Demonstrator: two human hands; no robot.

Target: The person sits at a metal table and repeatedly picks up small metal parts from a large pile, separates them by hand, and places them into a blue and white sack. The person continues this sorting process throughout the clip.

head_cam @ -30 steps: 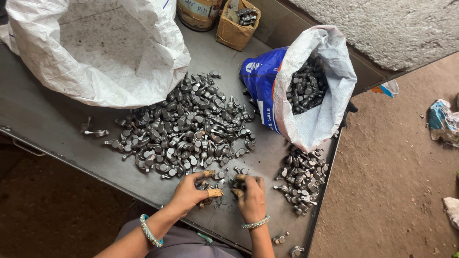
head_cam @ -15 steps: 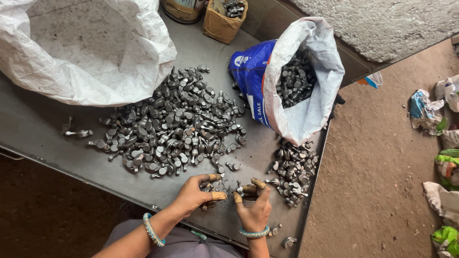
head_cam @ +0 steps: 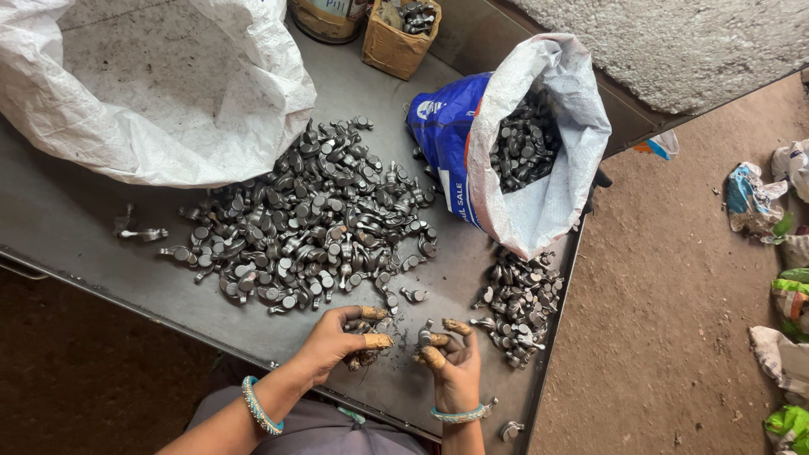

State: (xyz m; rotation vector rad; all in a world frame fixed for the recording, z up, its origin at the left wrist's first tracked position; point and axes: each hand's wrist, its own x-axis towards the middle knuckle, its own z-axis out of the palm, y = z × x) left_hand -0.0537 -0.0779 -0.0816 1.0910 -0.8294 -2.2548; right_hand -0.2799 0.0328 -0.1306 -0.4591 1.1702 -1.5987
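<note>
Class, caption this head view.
Two hands sort small metal parts on a steel table between sacks.

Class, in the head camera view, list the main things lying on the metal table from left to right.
Large white sack → big pile of metal parts → blue-and-white bag of parts → small pile of parts, all on the table.

The big white sack (head_cam: 160,84) runs off the top and left edges, so no telling how full it is. A round tin (head_cam: 324,18) up top is chopped by the frame too. Whatever the left hand (head_cam: 337,345) cups is mostly buried under its fingers; the piece in the right hand (head_cam: 451,366) is too small to make out. The blue-and-white bag (head_cam: 506,143) hides most of its load.
</note>
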